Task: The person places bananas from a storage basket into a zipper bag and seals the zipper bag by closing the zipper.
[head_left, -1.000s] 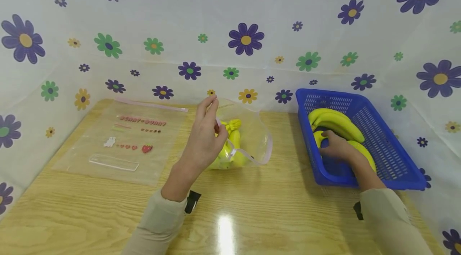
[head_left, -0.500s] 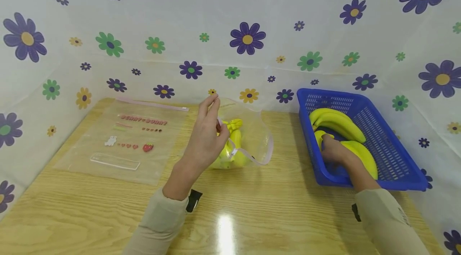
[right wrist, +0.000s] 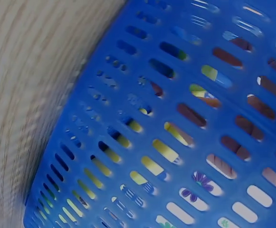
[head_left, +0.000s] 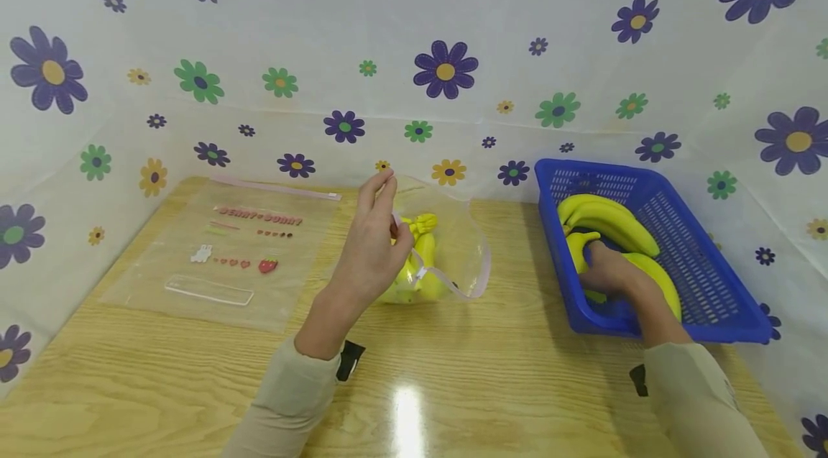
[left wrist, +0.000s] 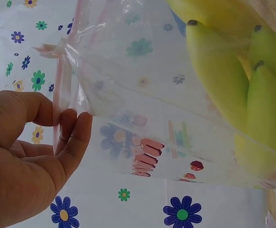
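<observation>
My left hand pinches the pink-edged rim of a clear zip bag, holding its mouth up. Yellow bananas lie inside the bag, seen through the film. On the right, my right hand reaches down into a blue plastic basket and grips a yellow banana by the near left wall; part of its fingers is hidden. More bananas lie behind the hand and another banana sits beside it. In the right wrist view the slotted basket wall covers most of the hand.
A second clear zip bag, printed with pink letters and a strawberry, lies flat on the left of the wooden table. A white flower-printed sheet stands behind and along both sides.
In the basket, my right hand has shifted slightly and the banana at its fingers has turned, its stem now farther up and right. My left hand stays at the bag rim.
</observation>
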Demonstrator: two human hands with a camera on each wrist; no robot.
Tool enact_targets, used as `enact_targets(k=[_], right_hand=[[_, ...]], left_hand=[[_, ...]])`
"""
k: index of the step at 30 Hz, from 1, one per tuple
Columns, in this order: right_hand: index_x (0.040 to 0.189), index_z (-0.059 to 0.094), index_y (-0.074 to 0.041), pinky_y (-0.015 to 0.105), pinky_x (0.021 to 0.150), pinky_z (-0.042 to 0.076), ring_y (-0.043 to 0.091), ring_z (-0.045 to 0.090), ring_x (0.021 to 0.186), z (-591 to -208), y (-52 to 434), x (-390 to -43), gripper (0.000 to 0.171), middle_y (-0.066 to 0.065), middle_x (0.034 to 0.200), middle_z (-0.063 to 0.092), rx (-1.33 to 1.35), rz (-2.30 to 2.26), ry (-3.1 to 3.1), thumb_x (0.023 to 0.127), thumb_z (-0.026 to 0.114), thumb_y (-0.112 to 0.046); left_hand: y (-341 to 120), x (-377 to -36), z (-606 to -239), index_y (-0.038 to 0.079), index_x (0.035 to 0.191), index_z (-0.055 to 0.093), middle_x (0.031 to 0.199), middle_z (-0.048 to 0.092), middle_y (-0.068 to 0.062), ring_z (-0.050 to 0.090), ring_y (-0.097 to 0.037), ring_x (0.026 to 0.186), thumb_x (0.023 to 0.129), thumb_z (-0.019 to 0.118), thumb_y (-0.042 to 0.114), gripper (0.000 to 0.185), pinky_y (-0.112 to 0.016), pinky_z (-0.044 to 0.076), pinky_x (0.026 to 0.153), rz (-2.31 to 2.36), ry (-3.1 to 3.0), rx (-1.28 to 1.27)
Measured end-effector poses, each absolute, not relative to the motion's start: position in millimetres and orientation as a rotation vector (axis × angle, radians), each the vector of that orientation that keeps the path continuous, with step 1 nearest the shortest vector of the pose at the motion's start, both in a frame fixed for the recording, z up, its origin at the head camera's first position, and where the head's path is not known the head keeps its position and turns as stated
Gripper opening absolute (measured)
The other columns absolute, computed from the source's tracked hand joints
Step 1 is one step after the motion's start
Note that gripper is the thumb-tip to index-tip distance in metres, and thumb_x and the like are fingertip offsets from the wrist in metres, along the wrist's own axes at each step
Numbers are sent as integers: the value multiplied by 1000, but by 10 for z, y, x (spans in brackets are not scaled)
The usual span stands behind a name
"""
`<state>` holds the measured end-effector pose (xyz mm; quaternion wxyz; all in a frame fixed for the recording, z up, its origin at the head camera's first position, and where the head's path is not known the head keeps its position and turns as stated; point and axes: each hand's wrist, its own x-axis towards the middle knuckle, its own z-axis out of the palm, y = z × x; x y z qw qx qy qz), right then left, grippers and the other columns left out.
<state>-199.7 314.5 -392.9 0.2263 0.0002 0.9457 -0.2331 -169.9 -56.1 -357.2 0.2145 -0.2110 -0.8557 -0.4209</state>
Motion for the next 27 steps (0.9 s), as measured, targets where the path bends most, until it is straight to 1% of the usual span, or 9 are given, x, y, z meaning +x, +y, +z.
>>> enact_targets(k=[3, 6, 9, 12, 18, 20, 23, 25, 27], right_hand=[[146, 7, 22, 46, 68, 59, 45, 56, 104, -3905, 3167, -1969, 88, 46, 142, 29, 3, -688, 2619, 91, 59, -22], [145, 12, 23, 47, 75, 57, 39, 61, 95, -3876, 3197, -1959, 82, 45, 139, 33, -29, -679, 2659, 91, 57, -18], [143, 17, 25, 45, 78, 53, 30, 61, 81, -3832, 3212, -1951, 76, 40, 126, 46, -66, -658, 2708, 90, 54, -16], [141, 21, 27, 41, 76, 49, 29, 59, 80, -3798, 3202, -1936, 74, 31, 109, 54, -86, -640, 2765, 91, 54, -17], [140, 25, 26, 35, 66, 46, 23, 55, 71, -3727, 3179, -1849, 70, 15, 85, 57, -51, -720, 2814, 92, 53, -16], [141, 26, 23, 34, 63, 45, 21, 54, 69, -3699, 3174, -1803, 67, 12, 82, 56, -30, -784, 2813, 92, 52, -15], [143, 28, 18, 32, 61, 47, 23, 55, 71, -3664, 3152, -1742, 62, 15, 88, 56, 6, -959, 2796, 94, 49, -13], [146, 27, 15, 31, 65, 50, 27, 58, 80, -3648, 3127, -1702, 60, 23, 103, 59, 33, -1087, 2797, 97, 48, -15], [148, 27, 13, 28, 70, 52, 30, 61, 89, -3647, 3091, -1668, 61, 31, 121, 55, 72, -1209, 2809, 100, 47, -19]], left_hand=[[-561, -1704, -3581, -13, 147, 33, 156, 29, -21, 48, -16, 70, 87, 57, -14, 65, -23, 47, 64, -1174, -2374, -581], [-562, -1706, -3583, -13, 147, 33, 156, 28, -21, 47, -15, 70, 87, 57, -14, 65, -23, 46, 63, -1170, -2377, -579], [-561, -1709, -3579, -13, 147, 33, 156, 28, -21, 47, -16, 70, 87, 57, -13, 65, -23, 46, 63, -1167, -2376, -582], [-560, -1708, -3576, -13, 147, 33, 156, 28, -22, 47, -16, 70, 87, 57, -14, 65, -23, 45, 63, -1168, -2371, -583], [-564, -1695, -3574, -14, 147, 33, 155, 29, -22, 48, -15, 70, 87, 57, -14, 64, -23, 46, 63, -1157, -2371, -575], [-564, -1693, -3571, -13, 147, 33, 156, 28, -22, 48, -15, 71, 87, 58, -14, 65, -23, 46, 63, -1151, -2378, -571], [-565, -1695, -3569, -13, 147, 33, 156, 28, -22, 48, -16, 71, 87, 58, -14, 64, -24, 48, 64, -1142, -2385, -567], [-565, -1695, -3568, -13, 147, 33, 156, 28, -22, 49, -16, 71, 87, 58, -14, 64, -24, 48, 64, -1139, -2387, -568], [-564, -1696, -3570, -13, 147, 34, 156, 28, -22, 49, -16, 71, 87, 58, -14, 64, -25, 49, 64, -1140, -2388, -568]])
